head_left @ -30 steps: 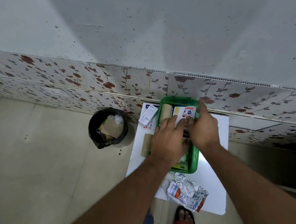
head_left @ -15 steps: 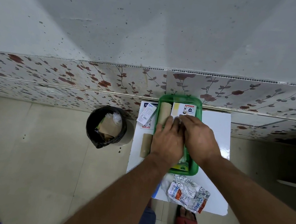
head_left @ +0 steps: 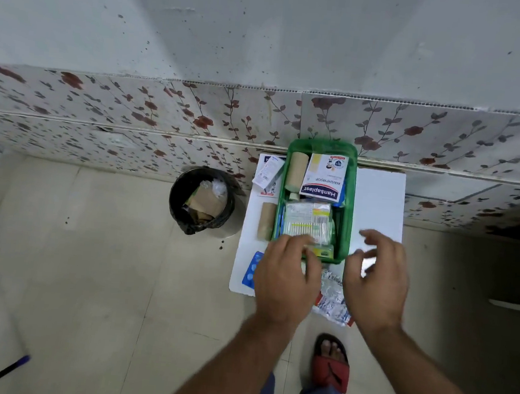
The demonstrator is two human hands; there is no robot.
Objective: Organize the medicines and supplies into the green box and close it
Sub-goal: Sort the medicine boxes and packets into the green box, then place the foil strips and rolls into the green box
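Against a floral-tiled wall, a white bench (head_left: 379, 202) carries the lidless green box (head_left: 348, 211), packed with a Hansaplast carton (head_left: 324, 177), a tan bandage roll (head_left: 296, 171) and cotton swabs (head_left: 308, 227). Both hands hover at its near end, empty: left hand (head_left: 284, 275) fingers curled loosely, right hand (head_left: 377, 281) fingers spread. Foil blister packs (head_left: 331, 296) lie between them.

The light is soft and a bit dim. A bright shiny spot sits on the white table (head_left: 379, 202) near the right hand (head_left: 374, 281). Both hands look blurry. The far wall (head_left: 268, 32) bends at the edges. The right side is dark with shadow.
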